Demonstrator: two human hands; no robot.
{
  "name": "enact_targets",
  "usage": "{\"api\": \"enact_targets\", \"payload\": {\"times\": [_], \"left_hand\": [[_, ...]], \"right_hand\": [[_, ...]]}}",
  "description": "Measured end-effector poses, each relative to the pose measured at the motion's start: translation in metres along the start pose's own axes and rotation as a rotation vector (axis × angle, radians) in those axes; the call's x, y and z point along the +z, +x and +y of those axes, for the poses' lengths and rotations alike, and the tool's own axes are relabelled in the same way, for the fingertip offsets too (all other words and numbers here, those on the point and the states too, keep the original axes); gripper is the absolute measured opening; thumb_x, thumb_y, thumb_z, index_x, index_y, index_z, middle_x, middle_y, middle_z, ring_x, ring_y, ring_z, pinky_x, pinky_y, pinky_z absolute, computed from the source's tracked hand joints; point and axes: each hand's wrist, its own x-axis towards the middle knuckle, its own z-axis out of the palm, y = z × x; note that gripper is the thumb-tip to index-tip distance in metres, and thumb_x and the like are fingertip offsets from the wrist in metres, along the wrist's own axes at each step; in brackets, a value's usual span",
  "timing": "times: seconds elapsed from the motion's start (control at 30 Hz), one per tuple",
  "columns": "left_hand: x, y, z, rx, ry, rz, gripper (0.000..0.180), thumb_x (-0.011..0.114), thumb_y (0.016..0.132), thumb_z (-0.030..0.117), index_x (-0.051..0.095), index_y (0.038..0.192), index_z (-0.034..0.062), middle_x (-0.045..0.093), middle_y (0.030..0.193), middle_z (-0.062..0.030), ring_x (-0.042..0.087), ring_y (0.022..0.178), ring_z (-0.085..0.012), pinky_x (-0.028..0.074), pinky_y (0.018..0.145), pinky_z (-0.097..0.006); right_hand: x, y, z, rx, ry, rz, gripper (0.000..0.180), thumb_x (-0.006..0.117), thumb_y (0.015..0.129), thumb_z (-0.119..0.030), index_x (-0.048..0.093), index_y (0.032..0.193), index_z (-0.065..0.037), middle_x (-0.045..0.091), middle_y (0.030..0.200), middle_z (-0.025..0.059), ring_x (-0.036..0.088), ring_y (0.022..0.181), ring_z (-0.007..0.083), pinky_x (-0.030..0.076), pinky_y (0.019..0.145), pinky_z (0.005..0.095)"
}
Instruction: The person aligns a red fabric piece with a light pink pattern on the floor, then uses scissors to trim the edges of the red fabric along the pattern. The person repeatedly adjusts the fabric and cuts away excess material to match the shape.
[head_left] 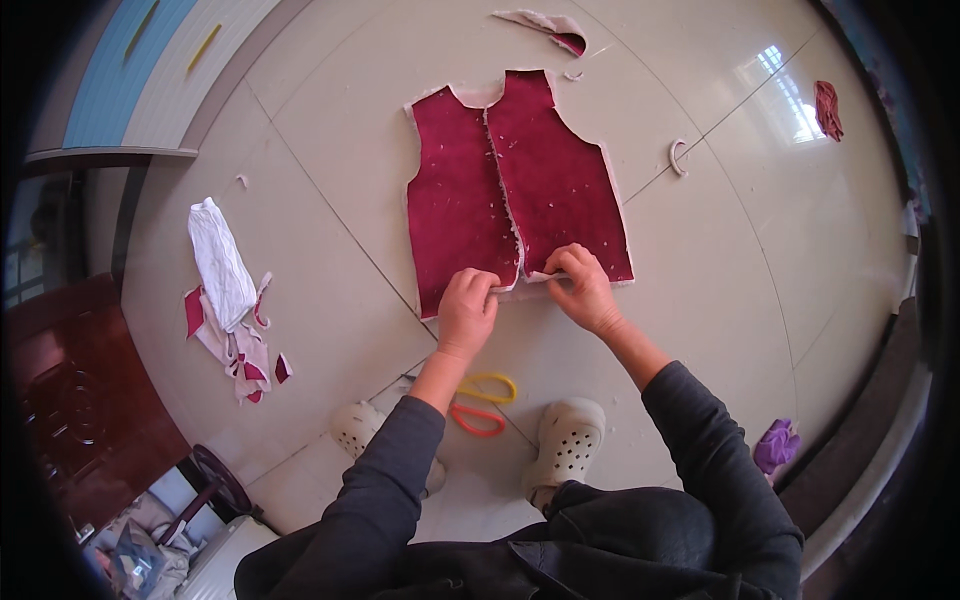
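- Your maroon vest-shaped cloth (pixel 455 200) lies spread on the tiled floor (pixel 720 300); its near hem meets both grips, and the rest reaches toward the floor's far edge;
- your left grip (pixel 468 310) is pinched on that hem, just left of the front slit;
- your right grip (pixel 583 290) is pinched on the hem right of the slit, where a pale edge is turned up;
- scissors (pixel 514 386) with yellow and orange handles lie between your pale clogs (pixel 570 440);
- toward the floor's left edge, a white cloth (pixel 222 265) overlaps maroon-and-pale scraps (pixel 245 350).
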Motion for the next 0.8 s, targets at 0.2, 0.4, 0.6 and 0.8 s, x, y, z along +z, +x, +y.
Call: {"api": "enact_targets", "payload": {"times": [0.2,0.4,0.6,0.8], "left_hand": [[0.007,0.000,0.001,0.237,0.199,0.000,0.019,0.063,0.072,0.003,0.063,0.091,0.0091,0.057,0.085,-0.0047,0.057,0.086,-0.0242,0.048,0.079,-0.037],[-0.001,0.006,0.010,0.274,0.288,-0.011,0.018,0.064,0.072,0.007,0.065,0.090,0.0100,0.054,0.083,-0.0031,0.056,0.085,-0.0222,0.047,0.079,-0.036],[-0.012,0.011,0.014,0.283,0.292,-0.067,0.018,0.063,0.073,0.008,0.065,0.091,0.0090,0.053,0.084,-0.0038,0.055,0.087,-0.0228,0.046,0.081,-0.036],[0.010,0.003,0.002,0.285,0.292,-0.165,0.021,0.059,0.076,0.008,0.063,0.096,0.0074,0.055,0.086,-0.0057,0.055,0.090,-0.0257,0.046,0.084,-0.038]], "right_hand": [[0.006,-0.005,-0.001,-0.204,-0.264,-0.004,0.018,0.067,0.072,-0.008,0.063,0.090,-0.010,0.058,0.095,0.0057,0.057,0.093,0.0249,0.045,0.086,0.0381],[0.011,-0.004,-0.009,-0.279,-0.350,0.032,0.024,0.069,0.067,-0.004,0.063,0.090,-0.009,0.058,0.093,0.0058,0.057,0.091,0.0259,0.046,0.082,0.0387],[0.010,-0.006,-0.007,-0.121,-0.201,0.053,0.024,0.067,0.066,-0.002,0.062,0.088,-0.009,0.056,0.089,0.0049,0.055,0.085,0.0265,0.045,0.074,0.0387],[0.012,-0.004,-0.007,-0.221,-0.322,-0.049,0.018,0.063,0.069,-0.006,0.062,0.087,-0.010,0.056,0.088,0.0057,0.054,0.088,0.0255,0.044,0.077,0.0377]]}}
